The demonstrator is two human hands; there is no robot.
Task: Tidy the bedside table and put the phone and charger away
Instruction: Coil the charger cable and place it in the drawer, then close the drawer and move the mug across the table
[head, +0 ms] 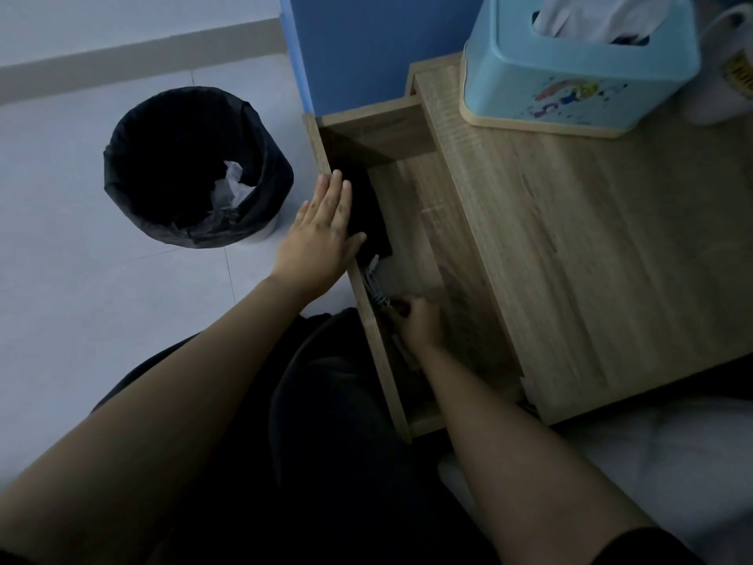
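The wooden bedside table (pixel 591 246) has its drawer (pixel 411 222) pulled out to the left. A dark phone (pixel 368 214) lies flat inside along the drawer's front wall. My left hand (pixel 322 234) rests flat, fingers together, on the drawer's front edge and partly over the phone. Deeper in the drawer, my right hand (pixel 419 324) is closed around the grey charger cable (pixel 377 293), whose white plug end points towards the phone. The rest of the cable is hidden under my hand.
A light blue tissue box (pixel 578 75) stands on the tabletop at the back, with a white mug (pixel 725 71) to its right. A bin with a black liner (pixel 195 169) holding crumpled paper sits on the tiled floor left of the drawer. A blue wall panel (pixel 358 46) rises behind.
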